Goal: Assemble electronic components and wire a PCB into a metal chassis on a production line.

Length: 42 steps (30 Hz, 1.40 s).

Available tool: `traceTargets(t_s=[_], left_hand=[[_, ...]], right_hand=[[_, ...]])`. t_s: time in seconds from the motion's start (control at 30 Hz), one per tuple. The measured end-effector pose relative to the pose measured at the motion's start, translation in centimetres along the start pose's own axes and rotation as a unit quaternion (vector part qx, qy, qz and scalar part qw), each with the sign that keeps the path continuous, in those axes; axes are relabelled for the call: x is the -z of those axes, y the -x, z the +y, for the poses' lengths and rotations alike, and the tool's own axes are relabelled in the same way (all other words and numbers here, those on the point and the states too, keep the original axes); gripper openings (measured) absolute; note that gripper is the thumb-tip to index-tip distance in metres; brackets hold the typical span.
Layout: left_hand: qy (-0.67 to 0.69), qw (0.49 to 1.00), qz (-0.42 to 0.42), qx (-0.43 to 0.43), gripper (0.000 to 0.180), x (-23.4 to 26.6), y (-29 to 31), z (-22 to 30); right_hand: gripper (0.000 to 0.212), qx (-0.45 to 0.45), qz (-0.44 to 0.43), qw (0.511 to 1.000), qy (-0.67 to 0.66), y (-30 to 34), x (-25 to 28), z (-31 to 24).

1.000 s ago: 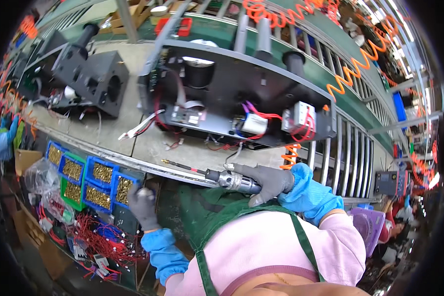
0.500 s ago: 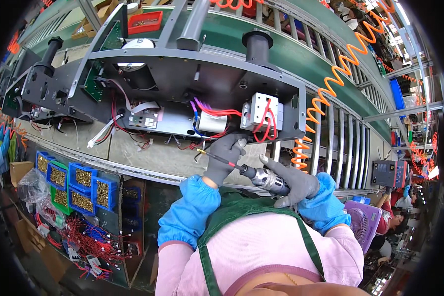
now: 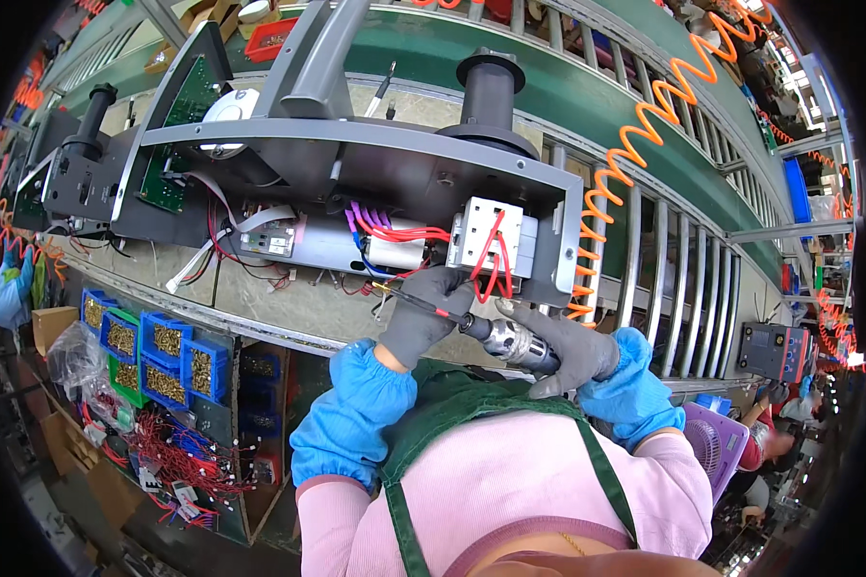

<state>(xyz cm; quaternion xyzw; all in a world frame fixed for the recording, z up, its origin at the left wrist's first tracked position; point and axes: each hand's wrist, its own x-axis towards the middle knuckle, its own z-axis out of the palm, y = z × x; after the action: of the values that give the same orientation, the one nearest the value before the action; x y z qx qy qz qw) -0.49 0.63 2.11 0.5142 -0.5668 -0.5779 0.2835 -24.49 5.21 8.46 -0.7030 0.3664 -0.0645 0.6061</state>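
My right hand [image 3: 573, 348], in a grey glove and blue sleeve cover, grips a powered screwdriver [image 3: 510, 338]. Its long bit [image 3: 404, 298] points left and up at the underside of a grey metal machine frame [image 3: 356, 154]. My left hand [image 3: 423, 317], also gloved, pinches around the bit shaft close to its tip. Just above my hands sits a white terminal block [image 3: 491, 240] with red wires, and left of it a silver module [image 3: 327, 240] with purple, red and blue wires.
Blue and green bins of brass screws [image 3: 149, 351] sit at the bench's lower left, with red wire bundles [image 3: 178, 452] below them. An orange coiled air hose [image 3: 645, 144] runs up the right. Another grey assembly [image 3: 77, 178] lies far left. A person in blue [image 3: 10, 288] is at the left edge.
The frame assembly has come closer and larger in view. My left hand rose from the screw bins to the bit, and the screwdriver tip moved up to the frame by the terminal block.
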Motion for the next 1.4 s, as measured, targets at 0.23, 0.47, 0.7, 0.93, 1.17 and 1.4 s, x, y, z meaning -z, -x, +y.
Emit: traceTargets(t_s=[0.23,0.47,0.7,0.93,1.17,1.4], left_hand=[[-0.004,1.0,-0.004,0.0,0.026,-0.2,-0.4,-1.1],[-0.196,0.954,0.025,-0.226,0.014,-0.4,0.8,-0.2],[-0.198,0.955,0.17,-0.144,0.031,-5.2,2.8,0.7],[-0.318,0.901,0.22,-0.196,0.028,-6.5,1.9,-0.8],[-0.4,0.86,0.258,-0.184,0.019,-8.0,2.1,-0.3],[-0.384,0.865,0.254,-0.202,0.017,-8.3,2.0,0.4]], right_hand=[[0.112,0.011,-0.02,0.999,-0.027,0.4,0.3,0.2],[0.109,0.05,-0.013,0.998,-0.046,1.9,0.1,1.0],[0.105,0.012,-0.025,1.0,0.015,6.4,1.6,1.8],[0.106,-0.104,0.003,0.995,-0.001,11.2,3.9,6.2],[0.1,-0.149,0.017,0.989,0.015,10.9,5.5,7.7],[0.102,-0.136,0.004,0.976,0.171,10.7,7.2,6.5]])
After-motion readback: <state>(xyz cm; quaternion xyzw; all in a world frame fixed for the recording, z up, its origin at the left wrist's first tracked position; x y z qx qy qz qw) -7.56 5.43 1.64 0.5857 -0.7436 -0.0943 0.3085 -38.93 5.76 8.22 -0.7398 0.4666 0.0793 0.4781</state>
